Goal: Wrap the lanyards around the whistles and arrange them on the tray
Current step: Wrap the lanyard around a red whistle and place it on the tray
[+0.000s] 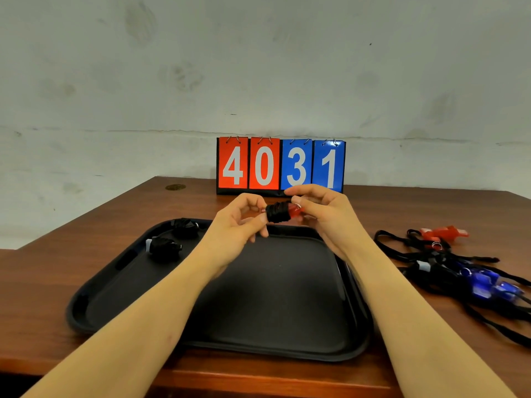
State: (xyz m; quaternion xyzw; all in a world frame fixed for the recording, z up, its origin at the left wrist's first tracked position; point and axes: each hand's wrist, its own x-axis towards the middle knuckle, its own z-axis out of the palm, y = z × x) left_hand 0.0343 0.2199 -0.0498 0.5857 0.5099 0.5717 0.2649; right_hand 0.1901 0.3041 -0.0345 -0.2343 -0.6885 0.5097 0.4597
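Observation:
Above the far rim of the black tray point(267, 334) I hold a red whistle point(283, 211), most of it bound in its black lanyard. My left hand point(241, 222) pinches its left end and my right hand point(319, 214) pinches the red end with the metal ring. Two wrapped whistles point(165, 248) point(185, 226) lie in the tray's far left corner. On the table to the right lies a loose red whistle point(444, 233), and nearer me several blue whistles point(488, 285), all among tangled black lanyards point(416, 254).
A flip scoreboard point(280, 166) reading 4031 stands at the back of the brown wooden table point(86, 234), just behind my hands. A pale wall rises behind the table. The table's front edge runs under my forearms.

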